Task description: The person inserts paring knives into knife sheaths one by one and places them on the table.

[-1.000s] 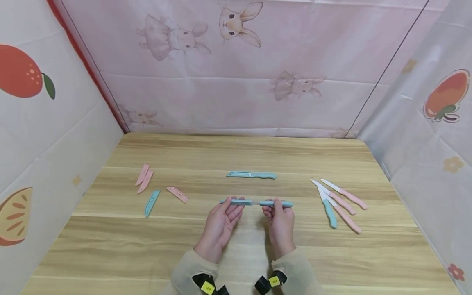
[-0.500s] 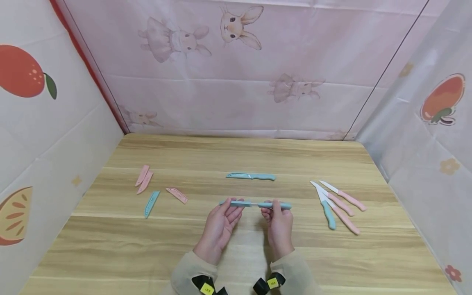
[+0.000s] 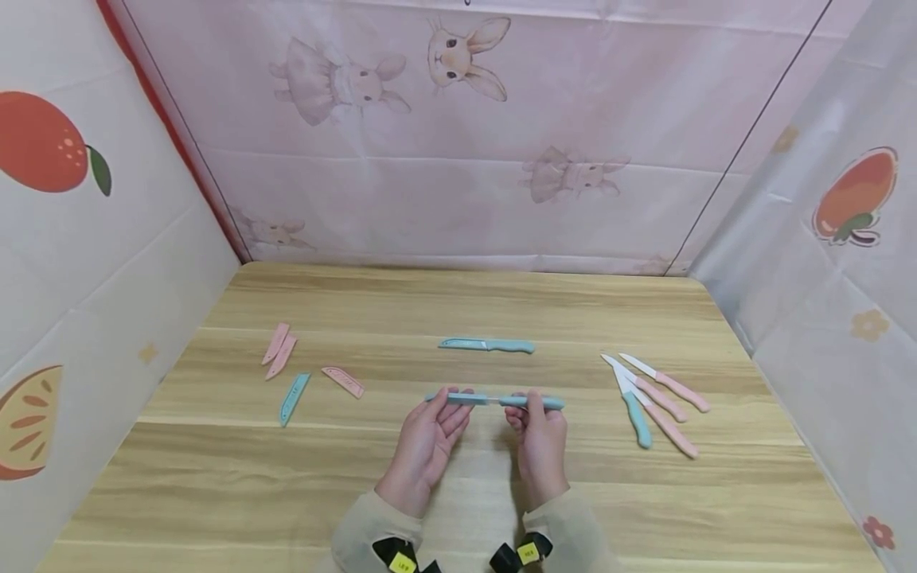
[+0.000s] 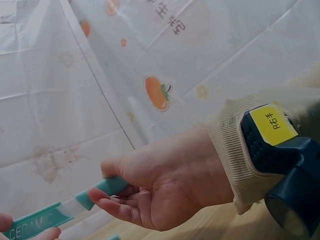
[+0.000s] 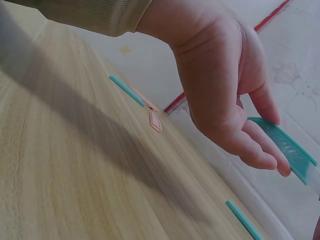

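My left hand (image 3: 426,450) pinches a teal blade sheath (image 3: 469,399) between thumb and fingers. My right hand (image 3: 542,454) grips the teal handle of a knife (image 3: 552,403). The knife's white blade is partly inside the sheath, and a short length of it shows between sheath and handle. Both are held level above the table. In the left wrist view, the right hand (image 4: 170,180) has its thumb and fingers around the handle, and the sheath (image 4: 42,221) carries raised lettering. From the right wrist view, the left hand's fingers (image 5: 260,145) hold the sheath's (image 5: 287,150) far end.
Behind the hands lies a sheathed teal knife (image 3: 487,344). On the right are several bare knives: a teal-handled one (image 3: 636,418) and pink-handled ones (image 3: 673,430). On the left lie a teal sheath (image 3: 294,399) and pink sheaths (image 3: 344,381). Printed curtains surround the wooden table (image 3: 215,493).
The right hand has moved slightly left, and the strip of blade showing between handle and sheath is a little shorter. The left hand keeps nearly the same place.
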A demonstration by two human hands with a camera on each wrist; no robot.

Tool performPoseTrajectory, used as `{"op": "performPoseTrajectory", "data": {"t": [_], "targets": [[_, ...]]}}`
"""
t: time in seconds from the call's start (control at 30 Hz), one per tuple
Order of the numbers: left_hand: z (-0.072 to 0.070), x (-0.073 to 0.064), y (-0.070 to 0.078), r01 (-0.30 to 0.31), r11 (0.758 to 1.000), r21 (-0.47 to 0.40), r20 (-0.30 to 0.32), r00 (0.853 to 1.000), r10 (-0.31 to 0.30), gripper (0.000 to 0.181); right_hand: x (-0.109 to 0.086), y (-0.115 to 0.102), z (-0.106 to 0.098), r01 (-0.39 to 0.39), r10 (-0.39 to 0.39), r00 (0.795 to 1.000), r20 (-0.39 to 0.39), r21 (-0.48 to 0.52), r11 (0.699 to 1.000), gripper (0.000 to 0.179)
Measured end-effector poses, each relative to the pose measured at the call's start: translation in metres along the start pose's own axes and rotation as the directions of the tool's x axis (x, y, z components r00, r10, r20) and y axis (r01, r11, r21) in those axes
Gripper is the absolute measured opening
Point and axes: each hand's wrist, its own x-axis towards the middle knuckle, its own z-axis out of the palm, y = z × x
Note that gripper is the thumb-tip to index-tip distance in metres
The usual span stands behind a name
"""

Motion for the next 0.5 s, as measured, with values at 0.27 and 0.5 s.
{"op": "performPoseTrajectory", "data": {"t": [0.27,0.5], "targets": [[-0.0005,0.001,-0.0024,-0.002,1.0,-0.013,0.007,1.0,0.002,0.027,0.0003,0.0017,0.0002,-0.006,0.006,1.0,-0.004,0.009,1.0,0.024],[-0.0002,0.0014,-0.0033,0.003,1.0,-0.019,0.001,1.0,-0.003,0.027,0.0012,0.0026,0.0011,-0.005,0.005,1.0,-0.003,0.008,1.0,0.025]]}}
